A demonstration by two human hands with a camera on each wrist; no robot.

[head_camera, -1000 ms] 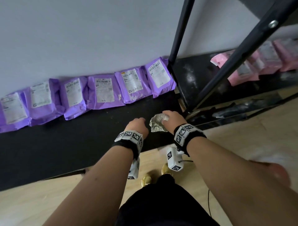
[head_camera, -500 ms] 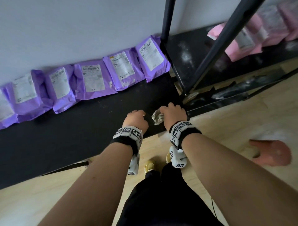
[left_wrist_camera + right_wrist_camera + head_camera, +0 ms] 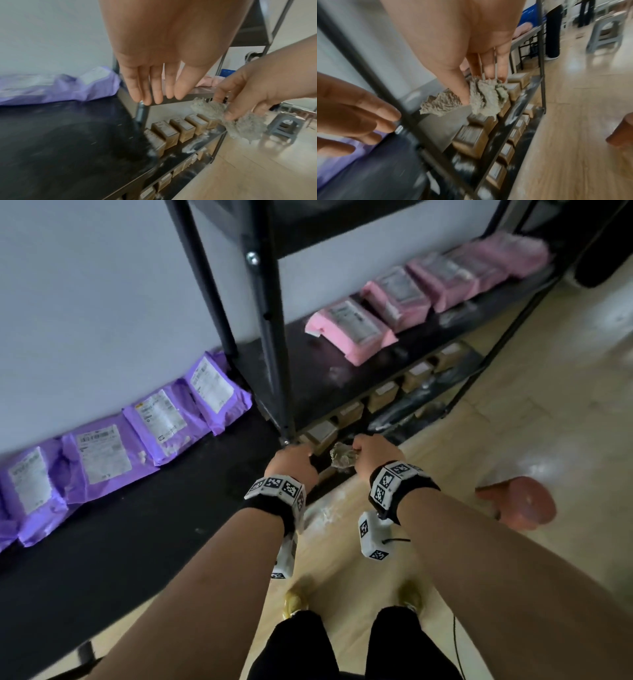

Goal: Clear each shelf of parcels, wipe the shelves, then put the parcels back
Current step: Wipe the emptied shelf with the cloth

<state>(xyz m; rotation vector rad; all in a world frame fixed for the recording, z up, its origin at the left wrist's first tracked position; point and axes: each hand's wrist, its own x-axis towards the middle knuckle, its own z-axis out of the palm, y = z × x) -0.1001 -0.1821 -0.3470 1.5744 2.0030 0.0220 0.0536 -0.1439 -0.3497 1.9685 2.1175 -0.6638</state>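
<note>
Black shelf (image 3: pixel 144 542) | right hand (image 3: pixel 375 455) pinches grey cloth (image 3: pixel 342 458) | left hand (image 3: pixel 291 463) beside it

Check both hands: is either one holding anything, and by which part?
The right hand pinches a crumpled grey cloth near its middle between thumb and fingers, both ends hanging free. The left hand holds nothing; its fingers are straight.

Both forearms are reaching forward and down, side by side, wrists banded. The left hand (image 3: pixel 154 65) is hanging with fingers straight and together, holding nothing. The right hand (image 3: pixel 471 44) is pinching a cloth (image 3: pixel 484 97) between thumb and fingertips.
</note>
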